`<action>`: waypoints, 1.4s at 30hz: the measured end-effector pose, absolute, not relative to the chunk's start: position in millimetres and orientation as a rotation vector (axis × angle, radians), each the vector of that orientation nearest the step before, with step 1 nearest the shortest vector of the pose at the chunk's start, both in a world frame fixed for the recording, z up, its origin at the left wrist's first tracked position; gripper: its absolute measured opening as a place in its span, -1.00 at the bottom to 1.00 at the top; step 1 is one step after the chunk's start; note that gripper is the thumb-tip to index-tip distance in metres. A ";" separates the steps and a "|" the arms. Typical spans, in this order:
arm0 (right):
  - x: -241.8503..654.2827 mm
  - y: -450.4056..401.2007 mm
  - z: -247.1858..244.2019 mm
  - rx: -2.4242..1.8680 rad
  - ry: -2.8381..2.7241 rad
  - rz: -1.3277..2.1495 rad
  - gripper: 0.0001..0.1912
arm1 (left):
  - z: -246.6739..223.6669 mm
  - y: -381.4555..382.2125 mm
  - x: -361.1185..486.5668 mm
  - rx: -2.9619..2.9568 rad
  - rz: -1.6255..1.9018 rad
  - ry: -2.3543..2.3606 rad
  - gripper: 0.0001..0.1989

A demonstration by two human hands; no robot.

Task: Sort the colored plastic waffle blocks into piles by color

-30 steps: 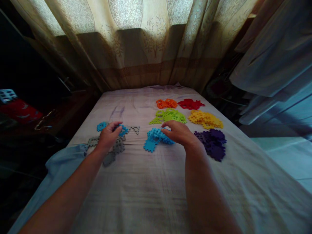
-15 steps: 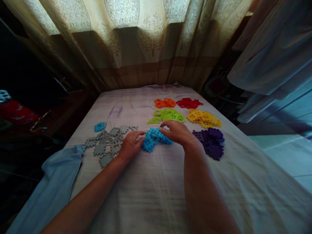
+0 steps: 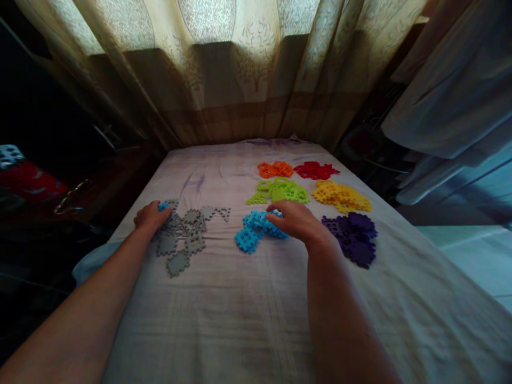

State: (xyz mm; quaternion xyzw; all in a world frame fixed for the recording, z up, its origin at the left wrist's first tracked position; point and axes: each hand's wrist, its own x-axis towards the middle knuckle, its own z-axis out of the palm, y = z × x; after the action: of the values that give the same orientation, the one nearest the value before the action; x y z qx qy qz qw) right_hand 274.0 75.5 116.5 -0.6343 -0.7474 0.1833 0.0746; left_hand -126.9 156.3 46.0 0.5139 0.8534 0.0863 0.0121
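Far out to the left, my left hand (image 3: 151, 217) has its fingers closed on a small blue toothed building piece (image 3: 163, 206), mostly covered by the hand. Flat grey interlocking pieces (image 3: 194, 241) lie spread just beside it. My right hand (image 3: 295, 218) hovers at the right side of a heap of blue interlocking pieces (image 3: 248, 239), thumb and fingers apart; whether the fingertips touch the heap is hard to tell. Behind this hand is a lime-green pile (image 3: 282, 190), and to its right a dark purple pile (image 3: 354, 238).
Orange (image 3: 275, 169), red (image 3: 316, 170) and yellow (image 3: 340, 196) piles lie at the back right of the cloth-covered surface (image 3: 224, 314). A patterned curtain (image 3: 240, 101) hangs behind it. Light-coloured clothes (image 3: 448, 101) hang at right. Blue cloth (image 3: 90, 261) lies at the left edge.
My left hand has moved left from the blue heap, across the grey pieces, to the separate blue piece, and closed on it. My right hand has stayed by the blue heap.
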 end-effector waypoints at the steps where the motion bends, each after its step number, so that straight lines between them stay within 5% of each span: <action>1: 273.8 75.8 115.8 -1.901 -2.246 0.549 -0.66 | 45.3 157.3 -126.9 1.598 0.269 2.657 -0.36; 14: 280.6 76.2 112.8 -1.872 -2.229 0.531 -0.66 | 66.3 135.6 -106.7 1.554 0.827 2.522 -0.56; 20: 283.9 75.9 110.9 -1.885 -2.190 0.528 -0.66 | 61.7 115.1 -26.2 1.550 1.085 1.767 -0.49; 30: 287.3 75.0 104.6 -1.856 -2.143 0.541 -0.64 | 43.5 78.9 57.1 2.190 0.856 1.469 -0.71; 42: 264.2 55.2 50.2 -1.885 -2.126 0.466 -0.05 | 39.4 134.5 9.6 2.396 0.122 1.767 -0.59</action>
State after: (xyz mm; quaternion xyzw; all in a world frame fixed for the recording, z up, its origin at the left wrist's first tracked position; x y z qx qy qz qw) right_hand 264.2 55.2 50.2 -0.6492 -0.7319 0.1603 0.1309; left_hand 9.6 134.5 39.4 0.8015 0.5910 0.0408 0.0810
